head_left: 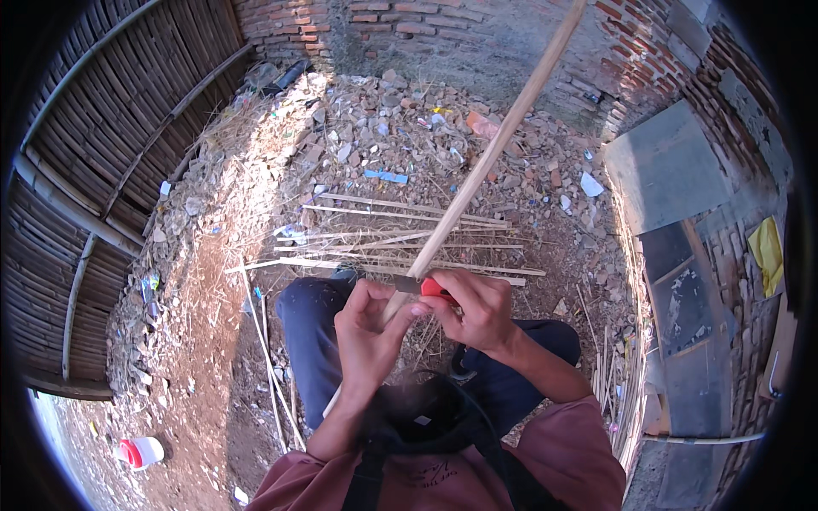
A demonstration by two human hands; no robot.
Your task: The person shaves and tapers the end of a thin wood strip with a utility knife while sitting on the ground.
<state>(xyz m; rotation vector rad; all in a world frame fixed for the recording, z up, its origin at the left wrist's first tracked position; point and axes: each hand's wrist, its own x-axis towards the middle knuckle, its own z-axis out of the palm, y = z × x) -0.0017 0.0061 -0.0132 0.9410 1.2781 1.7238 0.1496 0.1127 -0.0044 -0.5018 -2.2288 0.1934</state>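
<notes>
A long, pale bamboo strip (498, 145) slants from my lap up and away to the right, past the top of the view. My left hand (365, 336) is closed around its lower part, thumb and fingers pinching it. In my right hand (479, 311) is a red-handled knife (438, 291), whose short grey blade lies across the strip just beyond my left fingers. The two hands nearly touch there. Part of the knife's handle is hidden by my right fingers. Several thin bamboo strips (400, 249) lie on the ground beyond my knees.
More strips lie by my left leg (271, 366) and at the right. Rubble (375, 128) covers the ground toward a brick wall (426, 38). A bamboo slat wall (102, 111) stands left. A white container with a red lid (146, 452) sits lower left; flat panels (669, 166) lean right.
</notes>
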